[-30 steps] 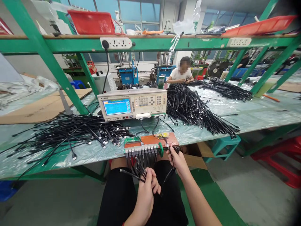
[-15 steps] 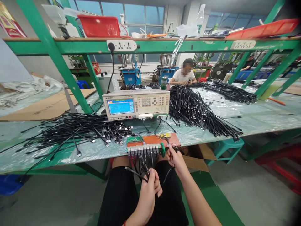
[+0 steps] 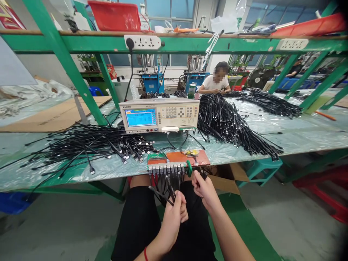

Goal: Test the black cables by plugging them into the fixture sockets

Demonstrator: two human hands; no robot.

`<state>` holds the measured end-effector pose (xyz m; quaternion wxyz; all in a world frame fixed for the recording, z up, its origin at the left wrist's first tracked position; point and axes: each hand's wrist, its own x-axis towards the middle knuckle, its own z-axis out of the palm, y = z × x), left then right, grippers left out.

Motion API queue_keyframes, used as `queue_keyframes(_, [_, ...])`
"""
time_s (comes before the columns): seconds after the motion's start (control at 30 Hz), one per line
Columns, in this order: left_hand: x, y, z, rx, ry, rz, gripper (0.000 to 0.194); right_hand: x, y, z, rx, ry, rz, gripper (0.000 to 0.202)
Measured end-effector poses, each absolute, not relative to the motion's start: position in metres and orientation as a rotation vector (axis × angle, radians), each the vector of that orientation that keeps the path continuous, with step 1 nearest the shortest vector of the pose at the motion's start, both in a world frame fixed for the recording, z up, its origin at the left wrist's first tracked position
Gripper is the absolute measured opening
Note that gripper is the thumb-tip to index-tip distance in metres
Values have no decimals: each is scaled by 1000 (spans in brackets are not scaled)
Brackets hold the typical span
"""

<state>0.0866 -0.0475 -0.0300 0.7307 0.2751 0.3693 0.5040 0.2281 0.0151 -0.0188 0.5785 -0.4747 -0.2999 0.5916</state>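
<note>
Over my lap, my left hand (image 3: pixel 172 219) is closed around several black USB cables (image 3: pixel 161 195), their plug ends fanning out above the fingers. My right hand (image 3: pixel 206 191), farther forward and to the right, has its fingers closed on black cables (image 3: pixel 203 175) whose ends stick up beside the thumb. Just beyond it, at the table edge, is an orange test board (image 3: pixel 176 158) with a green ring-shaped piece (image 3: pixel 189 169) at its front. Along the board's front runs a row of metal-cased sockets (image 3: pixel 166 169), black cables hanging below it.
A cream tester (image 3: pixel 176 115) with a lit blue screen stands behind the board, wired to it. Black cable heaps lie left (image 3: pixel 89 145) and right (image 3: pixel 225 123). A green shelf frame (image 3: pixel 95 44) spans above. Across the table sits another person (image 3: pixel 214 83).
My right hand has drawn back slightly from the board's right corner, and cable ends now show in it. My left hand stays closed on its cables. The tester's screen content differs; the view has shifted slightly.
</note>
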Motion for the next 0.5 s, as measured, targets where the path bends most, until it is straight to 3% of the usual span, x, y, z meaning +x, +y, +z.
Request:
queue_keyframes(0.17, [90,-49,-32,651,843,1056,54,203,-2,-12,-1202,-913,1320,48])
queue_keyframes(0.3, [86,-45,-28,769,916,1221,49,201,2,-12,-1129,-789,1368,54])
queue_keyframes(0.5, [79,-42,-23,666,893,1304,49,226,15,-22,-1191,-594,1076,55])
